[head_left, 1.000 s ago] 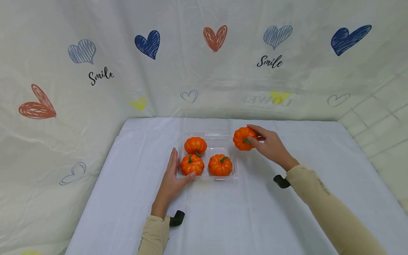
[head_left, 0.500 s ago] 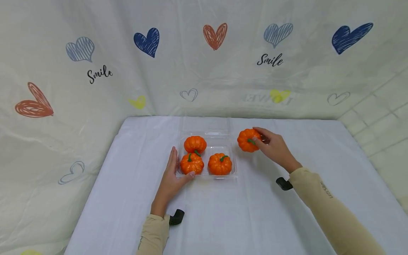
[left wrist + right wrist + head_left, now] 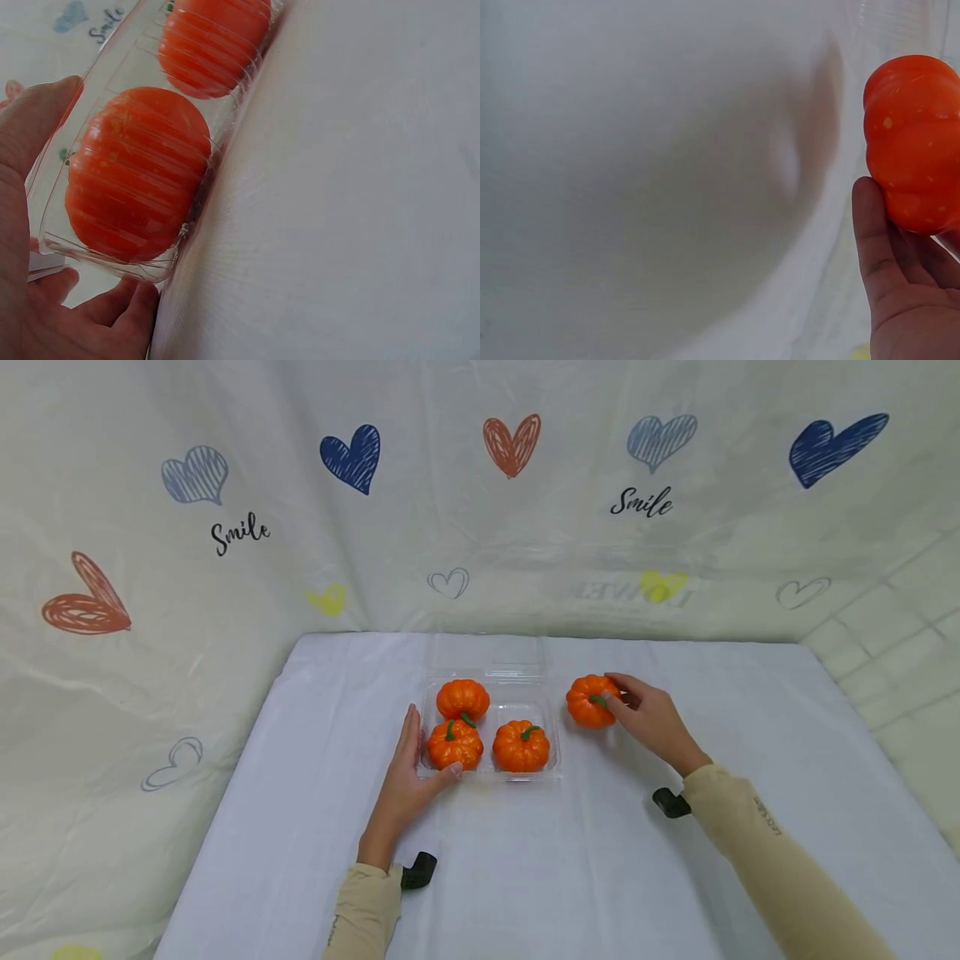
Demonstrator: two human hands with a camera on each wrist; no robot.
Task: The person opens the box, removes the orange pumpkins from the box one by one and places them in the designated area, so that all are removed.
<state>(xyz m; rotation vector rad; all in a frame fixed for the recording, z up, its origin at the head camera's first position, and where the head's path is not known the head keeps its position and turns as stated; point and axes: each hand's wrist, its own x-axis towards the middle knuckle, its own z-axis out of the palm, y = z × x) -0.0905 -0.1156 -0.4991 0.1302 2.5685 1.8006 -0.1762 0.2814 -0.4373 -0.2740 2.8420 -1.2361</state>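
In the head view, a clear plastic container [image 3: 517, 777] lies with its lid [image 3: 487, 654] raised back. Three small orange pumpkins with green stems are inside: a back-left pumpkin [image 3: 462, 699], a front-left pumpkin [image 3: 454, 747] and a front-right pumpkin [image 3: 521, 747]. The back-right compartment holds none. My left hand [image 3: 401, 789] rests at the front-left corner, fingers straight along the side and thumb touching the front rim. To the right of the container, my right hand [image 3: 651, 718] pinches another pumpkin [image 3: 588, 703]. A shadow lies apart from this pumpkin [image 3: 915, 142] in the right wrist view.
White cloth [image 3: 510, 877] covers the table. Behind it hangs a pale curtain [image 3: 405, 535] printed with hearts and lettering. A dark wrist-worn device [image 3: 418, 870] juts from the left wrist, and a similar device [image 3: 671, 802] from the right.
My right hand has carried its pumpkin a little to the right and nearer to me, away from the container. The left hand and the container stay in place.
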